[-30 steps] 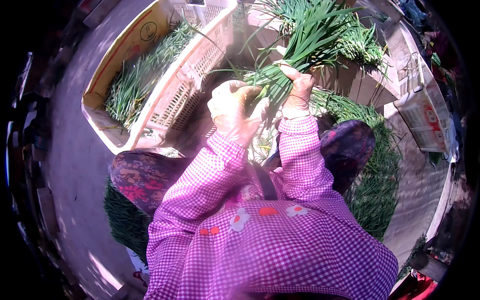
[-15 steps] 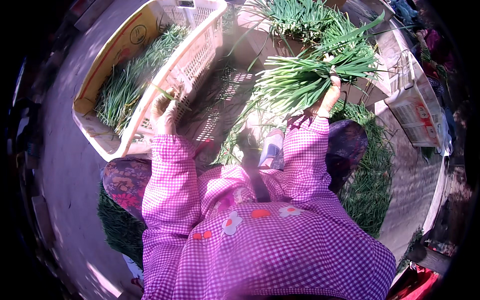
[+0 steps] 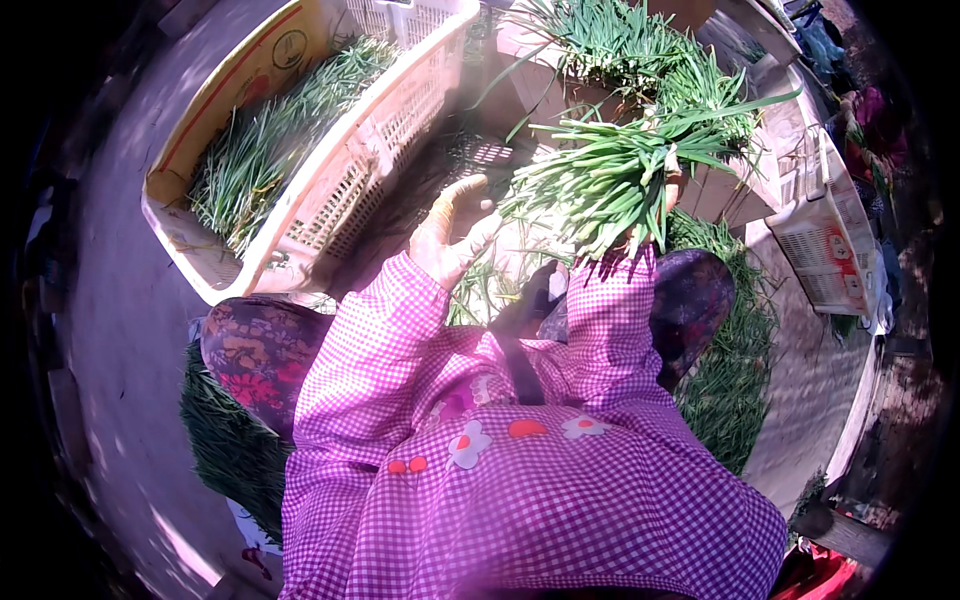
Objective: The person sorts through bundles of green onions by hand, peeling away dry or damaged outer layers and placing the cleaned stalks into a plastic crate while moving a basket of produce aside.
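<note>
My right hand (image 3: 673,188) is wrapped round a thick bunch of green chives (image 3: 600,175). The pale stem ends fan out to the left and toward me, while the leaf tips point right. Much of that hand is hidden behind the stems. My left hand (image 3: 445,240) is raised beside the stem ends with thumb and fingers spread, and nothing shows in it. Both arms are in pink checked sleeves.
At the left stands a pale slatted plastic crate (image 3: 385,140), lined with yellow board and part filled with chives. More chives (image 3: 620,45) are heaped on a box ahead. Loose greens (image 3: 735,385) lie by my right leg. Another crate (image 3: 828,250) is at the far right.
My left hand has come away from the crate's side and moved right to the bunch. The thin green stalk it held is no longer in it. My right hand keeps its hold.
</note>
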